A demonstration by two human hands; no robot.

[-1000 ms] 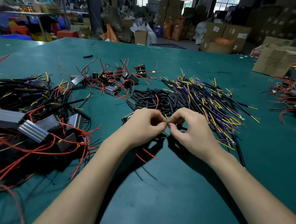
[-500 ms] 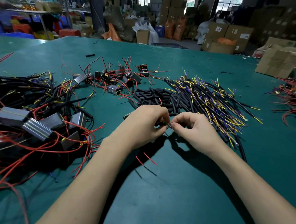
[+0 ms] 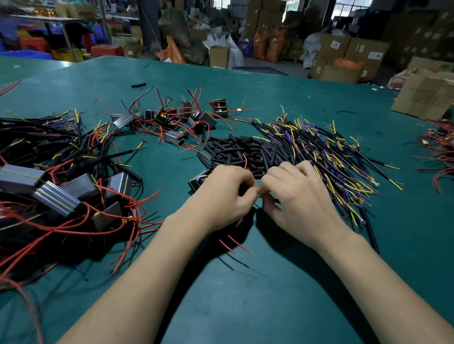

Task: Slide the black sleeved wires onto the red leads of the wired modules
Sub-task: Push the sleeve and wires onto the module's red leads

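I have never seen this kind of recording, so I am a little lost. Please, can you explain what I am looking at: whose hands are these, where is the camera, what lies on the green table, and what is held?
There is no machine here. A person wears a camera on the head, so you look down on their own two arms. The left hand and right hand meet at the middle, fingers curled, pinching something small between them; it is too hidden to name. On the table lie a heap of modules with red leads, short black sleeves, and a fan of wires with yellow and blue ends.
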